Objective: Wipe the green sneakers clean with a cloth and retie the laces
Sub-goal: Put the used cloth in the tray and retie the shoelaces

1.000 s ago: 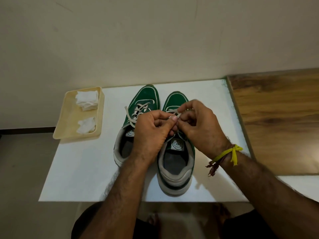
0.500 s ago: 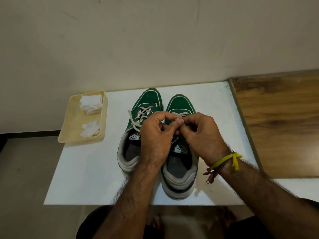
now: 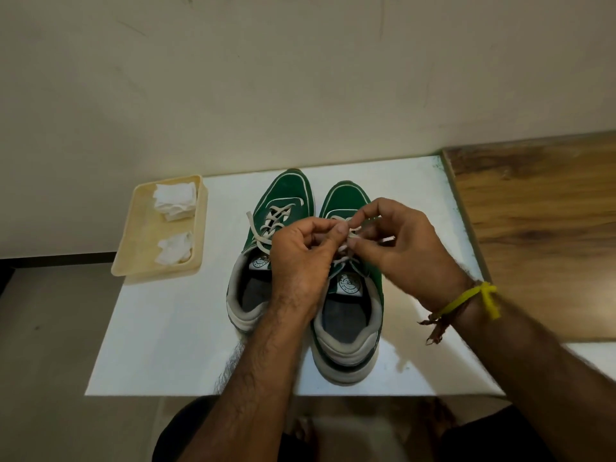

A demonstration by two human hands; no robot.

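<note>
Green sneakers sit side by side on the white table (image 3: pixel 160 345) in front of you in the head view, toes toward the wall, heels toward you. Your left sneaker (image 3: pixel 283 198) lies just beside the right sneaker (image 3: pixel 346 328), the two nearly touching along their inner sides. Your left hand (image 3: pixel 300 258) reaches over the gap between them, its fingers curled and its thumb pinching the pale lace (image 3: pixel 346 253) of the right sneaker above the tongue. Your right hand (image 3: pixel 400 248) meets it from the other side, thumb and fingertips pinching the same lace, so both hands grip it close together over the eyelets. The left sneaker's lace (image 3: pixel 258 233) is threaded across its upper, with one loose end trailing off its outer side. A yellow thread band (image 3: pixel 466 300) is tied around your right wrist, with a darker thread beside it. At the far left corner of the table rests a cream tray (image 3: pixel 133 248), well apart from the sneakers, holding a folded white cloth (image 3: pixel 175 200) at its far end and a crumpled white cloth (image 3: pixel 175 250) nearer you. A wooden surface (image 3: pixel 540 235) adjoins the table on your right.
</note>
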